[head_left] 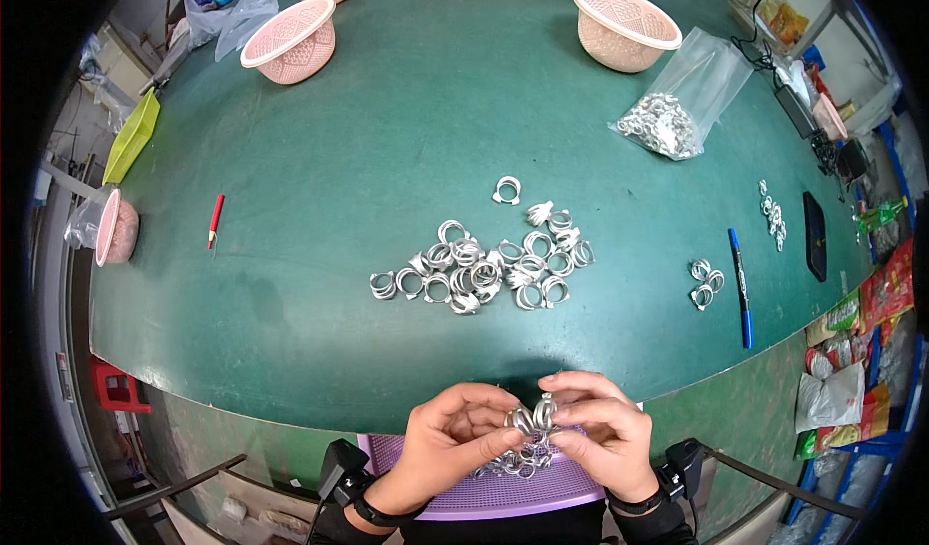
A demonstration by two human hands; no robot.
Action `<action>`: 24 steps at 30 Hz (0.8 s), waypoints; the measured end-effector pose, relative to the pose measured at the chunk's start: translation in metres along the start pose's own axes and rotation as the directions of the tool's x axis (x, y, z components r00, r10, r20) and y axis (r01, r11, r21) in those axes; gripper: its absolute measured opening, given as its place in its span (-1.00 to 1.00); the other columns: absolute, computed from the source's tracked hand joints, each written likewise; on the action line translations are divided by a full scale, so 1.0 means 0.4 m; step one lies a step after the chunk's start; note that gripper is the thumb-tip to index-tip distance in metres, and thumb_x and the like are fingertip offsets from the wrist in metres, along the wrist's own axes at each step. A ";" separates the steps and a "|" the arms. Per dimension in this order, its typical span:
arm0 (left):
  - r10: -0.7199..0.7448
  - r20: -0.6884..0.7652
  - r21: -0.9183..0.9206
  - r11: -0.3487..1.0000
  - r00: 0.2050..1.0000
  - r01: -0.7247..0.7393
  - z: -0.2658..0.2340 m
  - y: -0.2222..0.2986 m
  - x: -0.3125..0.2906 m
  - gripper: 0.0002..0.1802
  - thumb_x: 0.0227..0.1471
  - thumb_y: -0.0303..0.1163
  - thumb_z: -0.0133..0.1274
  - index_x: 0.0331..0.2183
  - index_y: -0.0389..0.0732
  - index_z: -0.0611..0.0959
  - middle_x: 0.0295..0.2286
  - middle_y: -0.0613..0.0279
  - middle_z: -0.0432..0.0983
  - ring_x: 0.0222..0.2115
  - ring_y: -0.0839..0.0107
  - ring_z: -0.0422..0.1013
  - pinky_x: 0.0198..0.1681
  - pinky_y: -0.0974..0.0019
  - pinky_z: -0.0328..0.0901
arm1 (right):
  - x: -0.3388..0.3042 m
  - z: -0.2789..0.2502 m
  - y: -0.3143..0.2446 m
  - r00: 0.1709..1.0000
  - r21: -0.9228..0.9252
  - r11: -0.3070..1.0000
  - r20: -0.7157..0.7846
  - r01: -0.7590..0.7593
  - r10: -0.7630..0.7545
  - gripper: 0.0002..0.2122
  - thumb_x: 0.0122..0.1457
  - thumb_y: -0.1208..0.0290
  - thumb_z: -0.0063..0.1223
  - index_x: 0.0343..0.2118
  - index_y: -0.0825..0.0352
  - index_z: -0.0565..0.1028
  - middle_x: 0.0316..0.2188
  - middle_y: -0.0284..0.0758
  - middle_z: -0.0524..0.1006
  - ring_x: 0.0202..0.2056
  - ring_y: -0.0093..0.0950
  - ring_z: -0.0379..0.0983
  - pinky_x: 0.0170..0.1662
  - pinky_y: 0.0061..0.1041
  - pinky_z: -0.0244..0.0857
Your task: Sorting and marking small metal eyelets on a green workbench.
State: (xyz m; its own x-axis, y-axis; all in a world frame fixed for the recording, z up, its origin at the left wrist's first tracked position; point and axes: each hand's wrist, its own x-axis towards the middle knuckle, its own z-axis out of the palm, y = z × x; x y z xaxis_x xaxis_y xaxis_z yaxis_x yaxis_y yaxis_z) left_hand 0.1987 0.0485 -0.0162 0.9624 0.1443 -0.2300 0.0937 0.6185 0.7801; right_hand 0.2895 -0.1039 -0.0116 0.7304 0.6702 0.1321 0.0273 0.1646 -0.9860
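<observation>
Over a purple basket at the near table edge, both of my hands are closed on silver-coloured metal rings. My left hand pinches one ring between thumb and fingers. Right beside it, my right hand grips another ring; the two rings are close together, and I cannot tell whether they touch. More loose rings lie in the basket below, partly hidden by my fingers. Ahead on the green table, a spread-out pile of similar rings lies in the middle, with a single ring just beyond it.
Right of the pile lie a few rings, a blue marker, small metal pieces and a black phone. A clear bag of metal pieces and pink baskets stand farther back. A red pen lies left.
</observation>
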 end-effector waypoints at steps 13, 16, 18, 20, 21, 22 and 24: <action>0.115 0.334 0.542 0.789 0.935 -0.290 -0.020 0.040 -0.005 -0.47 -0.28 -0.54 0.20 -0.17 -0.29 0.41 -0.25 0.08 0.33 -0.27 0.39 0.37 -0.25 0.39 0.32 | -0.010 -0.021 -0.003 0.997 0.303 0.953 0.074 -0.030 0.008 -0.64 -0.13 0.75 0.07 -0.21 0.42 0.30 -0.20 -0.11 0.35 -0.09 -0.32 0.31 -0.07 -0.43 0.25; -0.107 0.405 0.756 0.597 0.908 -0.267 -0.018 0.084 -0.007 -0.55 -0.22 -0.34 0.15 -0.19 -0.20 0.47 -0.29 0.16 0.35 -0.25 0.22 0.32 -0.20 0.32 0.26 | 0.000 -0.058 -0.021 0.915 -0.103 0.995 0.400 -0.011 0.052 -0.69 -0.14 0.56 0.16 -0.26 0.39 0.42 -0.33 -0.20 0.46 -0.25 -0.36 0.41 -0.17 -0.51 0.28; -0.025 0.344 0.842 0.451 0.939 -0.297 -0.034 0.095 0.010 -0.56 -0.23 -0.35 0.16 -0.21 -0.20 0.48 -0.30 0.15 0.35 -0.27 0.21 0.32 -0.23 0.30 0.26 | 0.020 -0.061 -0.025 0.954 -0.233 0.972 0.285 -0.026 0.094 -0.74 -0.16 0.61 0.15 -0.33 0.39 0.44 -0.36 -0.20 0.47 -0.30 -0.37 0.42 -0.22 -0.50 0.29; 0.191 0.236 0.950 0.161 0.953 -0.268 -0.045 0.096 0.032 -0.58 -0.27 -0.38 0.16 -0.25 -0.21 0.49 -0.34 0.15 0.35 -0.35 0.20 0.31 -0.32 0.27 0.24 | 0.052 -0.056 -0.005 1.000 -0.449 0.894 0.006 -0.020 0.025 -0.88 -0.15 0.64 0.10 -0.47 0.41 0.45 -0.46 -0.25 0.48 -0.41 -0.44 0.41 -0.33 -0.55 0.27; 0.191 0.238 0.950 0.158 0.952 -0.269 -0.046 0.098 0.047 -0.58 -0.27 -0.38 0.16 -0.25 -0.21 0.49 -0.34 0.15 0.35 -0.35 0.20 0.31 -0.32 0.27 0.24 | 0.068 -0.044 0.002 0.990 -0.524 0.846 -0.137 -0.098 0.030 -0.85 -0.11 0.60 0.05 -0.41 0.36 0.45 -0.46 -0.25 0.43 -0.40 -0.40 0.36 -0.33 -0.49 0.24; 0.322 0.190 0.976 0.040 0.928 -0.213 -0.046 0.104 0.068 -0.60 -0.30 -0.42 0.18 -0.29 -0.23 0.50 -0.36 0.13 0.36 -0.36 0.19 0.33 -0.32 0.28 0.25 | 0.090 -0.036 0.017 0.986 -0.614 0.786 -0.162 -0.071 -0.038 -0.82 -0.12 0.59 0.05 -0.37 0.35 0.43 -0.45 -0.25 0.42 -0.38 -0.37 0.34 -0.30 -0.46 0.22; 0.459 0.156 0.988 -0.080 0.875 -0.134 -0.051 0.107 0.106 -0.62 -0.34 -0.46 0.19 -0.33 -0.25 0.51 -0.37 0.11 0.38 -0.36 0.19 0.34 -0.33 0.29 0.26 | 0.130 -0.014 0.032 0.978 -0.693 0.720 -0.173 -0.037 -0.117 -0.78 -0.12 0.58 0.05 -0.33 0.34 0.42 -0.43 -0.25 0.40 -0.36 -0.34 0.31 -0.28 -0.43 0.21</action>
State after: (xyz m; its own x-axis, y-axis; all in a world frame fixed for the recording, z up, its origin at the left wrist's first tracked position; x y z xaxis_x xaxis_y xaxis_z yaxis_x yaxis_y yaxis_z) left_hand 0.2384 0.0968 -0.0043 0.9247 0.2897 0.2471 0.1153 -0.8315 0.5434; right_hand 0.3317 -0.0711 -0.0179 0.8293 0.5106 0.2272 0.4662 -0.4079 -0.7850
